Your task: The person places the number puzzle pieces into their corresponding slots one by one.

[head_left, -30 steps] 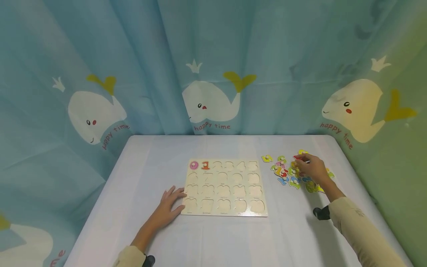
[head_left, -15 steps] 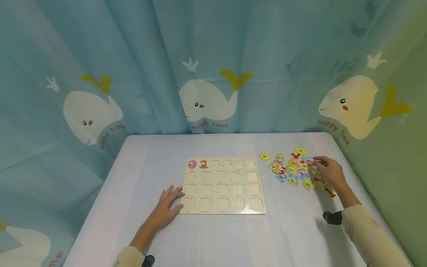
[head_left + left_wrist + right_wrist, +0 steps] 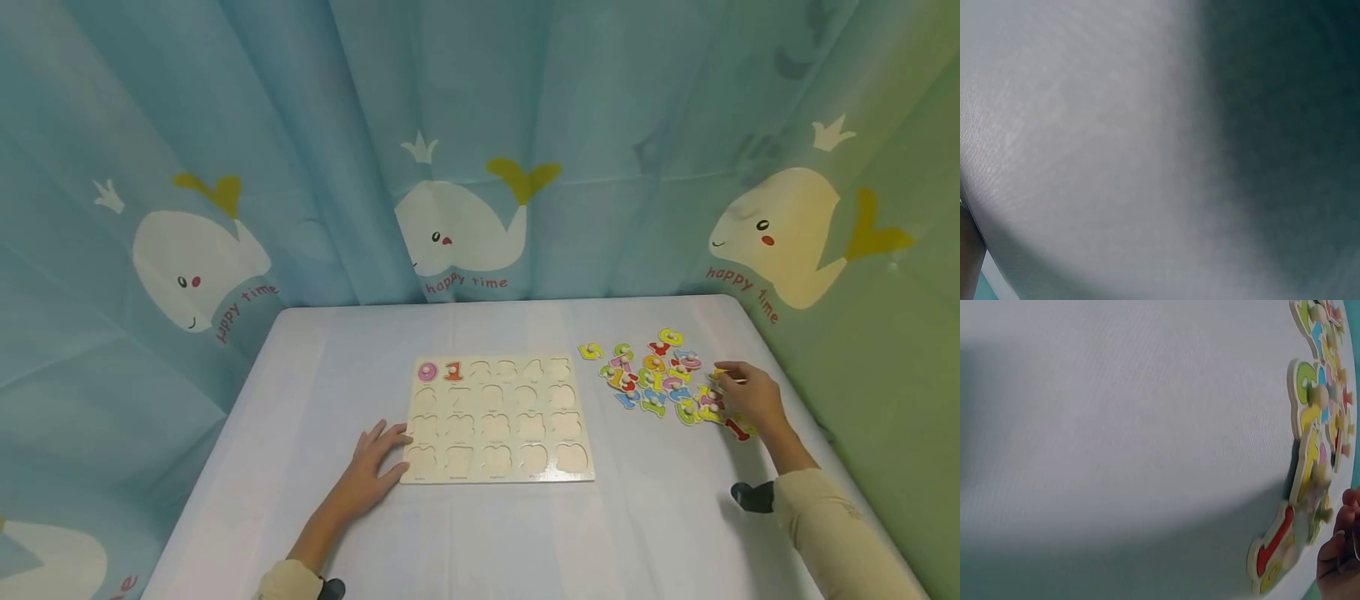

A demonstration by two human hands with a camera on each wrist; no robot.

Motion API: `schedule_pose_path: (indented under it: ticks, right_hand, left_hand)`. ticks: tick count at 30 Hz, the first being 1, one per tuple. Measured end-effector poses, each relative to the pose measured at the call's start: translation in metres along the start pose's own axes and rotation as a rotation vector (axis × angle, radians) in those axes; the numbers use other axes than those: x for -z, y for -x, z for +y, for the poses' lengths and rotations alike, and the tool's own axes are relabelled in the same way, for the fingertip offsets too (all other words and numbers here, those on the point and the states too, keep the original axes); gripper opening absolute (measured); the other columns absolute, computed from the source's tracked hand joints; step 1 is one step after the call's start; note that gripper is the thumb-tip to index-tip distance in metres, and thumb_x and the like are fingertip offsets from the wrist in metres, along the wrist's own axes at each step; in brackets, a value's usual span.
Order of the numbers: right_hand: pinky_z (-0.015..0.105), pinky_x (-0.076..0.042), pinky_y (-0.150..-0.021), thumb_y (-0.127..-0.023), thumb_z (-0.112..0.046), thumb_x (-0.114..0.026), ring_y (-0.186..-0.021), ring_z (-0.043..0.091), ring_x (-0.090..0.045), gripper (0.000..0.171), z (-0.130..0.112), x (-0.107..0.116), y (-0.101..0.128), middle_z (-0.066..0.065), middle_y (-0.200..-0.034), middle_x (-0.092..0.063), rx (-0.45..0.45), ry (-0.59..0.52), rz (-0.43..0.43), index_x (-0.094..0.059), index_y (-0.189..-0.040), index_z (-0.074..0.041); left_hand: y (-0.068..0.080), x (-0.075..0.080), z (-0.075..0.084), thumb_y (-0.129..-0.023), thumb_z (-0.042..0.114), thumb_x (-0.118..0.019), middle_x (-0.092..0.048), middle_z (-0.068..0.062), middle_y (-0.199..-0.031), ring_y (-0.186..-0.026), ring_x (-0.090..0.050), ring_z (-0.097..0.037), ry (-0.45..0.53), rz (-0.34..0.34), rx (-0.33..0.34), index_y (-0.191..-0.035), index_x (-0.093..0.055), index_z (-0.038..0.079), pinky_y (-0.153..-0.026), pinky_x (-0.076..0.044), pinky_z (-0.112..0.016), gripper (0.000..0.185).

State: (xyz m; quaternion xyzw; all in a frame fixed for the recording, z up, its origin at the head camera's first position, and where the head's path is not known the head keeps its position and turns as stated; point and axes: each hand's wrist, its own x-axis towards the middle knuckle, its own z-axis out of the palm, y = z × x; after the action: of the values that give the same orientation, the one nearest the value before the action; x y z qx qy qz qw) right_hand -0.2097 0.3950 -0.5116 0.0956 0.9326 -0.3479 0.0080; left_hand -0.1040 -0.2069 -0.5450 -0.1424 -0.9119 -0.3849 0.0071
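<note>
Head: yellow painted wooden piece (image 3: 717, 375) pinched by bare right hand (image 3: 752, 395), mostly covered, numeral unclear | small lettering (image 3: 497, 477) on pale wooden rectangular board (image 3: 590, 454) unreadable | right wrist: same hand cut off by right edge | left wrist: white tabletop (image 3: 1085, 137) blurred

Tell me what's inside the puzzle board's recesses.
The puzzle board holds a pink 0 and an orange-red 1; other recesses show bare wood. What lies under both pieces is covered.

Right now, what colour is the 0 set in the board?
The 0 is pinkish purple, seen best in the head view.
</note>
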Motion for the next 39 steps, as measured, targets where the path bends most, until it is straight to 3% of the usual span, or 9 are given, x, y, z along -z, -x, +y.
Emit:
schedule_pose_path:
  ticks: [5, 12, 16, 20, 26, 30, 39]
  right_hand:
    - [0.022, -0.046, -0.051, -0.099, -0.023, -0.046, -0.091, 0.034, -0.052, 0.041, -0.009, -0.010, -0.007, 0.026, -0.116, -0.052, 0.023, -0.052, -0.014, -0.048, -0.130, 0.004]
    - [0.024, -0.046, -0.041, -0.099, -0.024, -0.047, -0.095, 0.036, -0.050, 0.042, -0.032, -0.026, -0.021, 0.026, -0.122, -0.049, 0.008, -0.070, 0.008, -0.046, -0.132, 0.001]
    - [0.035, -0.052, -0.059, -0.099, -0.019, -0.047, -0.103, 0.039, -0.051, 0.039, -0.040, -0.036, -0.029, 0.025, -0.123, -0.050, -0.003, -0.048, 0.029, -0.047, -0.132, 0.002]
    - [0.044, -0.049, -0.079, -0.098, -0.016, -0.049, -0.105, 0.039, -0.052, 0.037, -0.041, -0.043, -0.035, 0.025, -0.119, -0.053, 0.031, -0.054, 0.043, -0.049, -0.130, 0.003]
    - [0.025, -0.047, -0.058, -0.098, -0.016, -0.050, -0.102, 0.039, -0.054, 0.037, -0.042, -0.048, -0.039, 0.025, -0.118, -0.053, 0.073, -0.051, 0.033, -0.050, -0.129, 0.004]
    - [0.023, -0.051, -0.047, -0.098, -0.016, -0.050, -0.100, 0.039, -0.053, 0.038, -0.051, -0.051, -0.040, 0.026, -0.119, -0.051, 0.079, -0.114, -0.010, -0.048, -0.130, 0.004]
    - [0.027, -0.050, -0.048, -0.098, -0.018, -0.051, -0.089, 0.032, -0.051, 0.037, -0.065, -0.060, -0.044, 0.022, -0.114, -0.053, 0.103, -0.065, -0.065, -0.049, -0.130, 0.000]
  left_hand:
    - [0.001, 0.000, 0.000, -0.085, 0.015, -0.067, -0.049, -0.010, -0.138, -0.136, -0.023, -0.040, -0.005, 0.002, 0.005, -0.116, -0.061, 0.012, -0.109, -0.004, -0.060, 0.031]
    - [0.000, -0.001, 0.001, -0.086, 0.017, -0.068, -0.048, -0.009, -0.138, -0.137, -0.023, -0.038, 0.000, -0.002, 0.006, -0.117, -0.061, 0.013, -0.109, -0.004, -0.059, 0.032]
    - [0.001, -0.002, -0.001, -0.085, 0.016, -0.068, -0.049, -0.010, -0.138, -0.136, -0.024, -0.040, 0.006, 0.006, -0.013, -0.116, -0.061, 0.012, -0.108, -0.004, -0.060, 0.032]
    - [0.001, -0.004, -0.002, -0.085, 0.017, -0.068, -0.049, -0.010, -0.138, -0.136, -0.024, -0.040, -0.001, 0.005, -0.017, -0.116, -0.061, 0.012, -0.108, -0.004, -0.061, 0.032]
    - [0.001, -0.005, -0.002, -0.086, 0.019, -0.068, -0.049, -0.008, -0.138, -0.136, -0.023, -0.038, 0.002, 0.002, -0.005, -0.117, -0.061, 0.014, -0.109, -0.004, -0.059, 0.032]
    - [0.000, -0.004, -0.003, -0.086, 0.020, -0.068, -0.049, -0.007, -0.139, -0.137, -0.023, -0.038, -0.008, 0.006, -0.002, -0.116, -0.061, 0.016, -0.109, -0.004, -0.059, 0.032]
    - [-0.001, -0.003, -0.004, -0.086, 0.019, -0.067, -0.048, -0.006, -0.139, -0.137, -0.022, -0.038, -0.009, 0.000, 0.010, -0.117, -0.060, 0.016, -0.109, -0.003, -0.058, 0.032]
